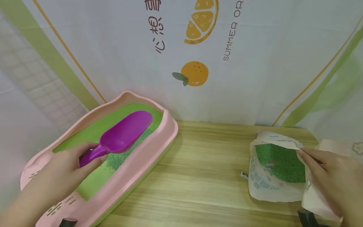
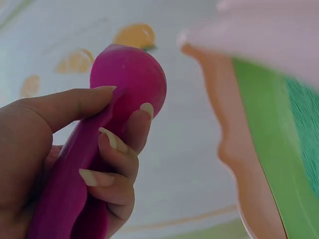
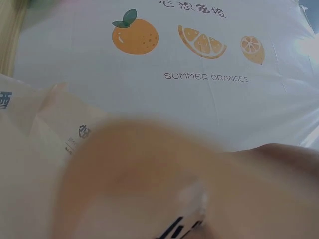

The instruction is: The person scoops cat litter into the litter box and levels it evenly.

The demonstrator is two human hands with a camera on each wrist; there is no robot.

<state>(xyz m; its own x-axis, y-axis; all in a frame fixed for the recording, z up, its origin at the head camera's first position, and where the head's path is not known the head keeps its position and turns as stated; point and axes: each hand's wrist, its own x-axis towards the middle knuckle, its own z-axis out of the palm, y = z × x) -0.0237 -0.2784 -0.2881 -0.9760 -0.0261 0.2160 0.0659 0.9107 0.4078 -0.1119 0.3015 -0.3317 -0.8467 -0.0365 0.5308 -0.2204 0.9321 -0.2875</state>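
My left hand (image 1: 66, 164) grips the handle of a purple scoop (image 1: 126, 132), its fingers wrapped around it in the left wrist view. The scoop's bowl faces up and looks bare, over a pink and green litter tray (image 1: 167, 126). Green granules (image 1: 119, 159) lie on the tray's floor, partly hidden behind the scoop. On the right, my right hand (image 1: 336, 176) pinches the upper edge of a white printed bag (image 1: 263, 189). Through its open mouth show more green granules (image 1: 286, 160). In the right wrist view the hand is a blur beside the bag (image 3: 30, 149).
The wooden tabletop (image 1: 198, 176) stretches between tray and bag. Behind hangs a white cloth (image 1: 241, 85) printed with oranges and lettering. A small labelled tab (image 1: 244, 175) sticks out at the bag's left side. Dark rounded ends (image 1: 307, 217) show at the bottom edge.
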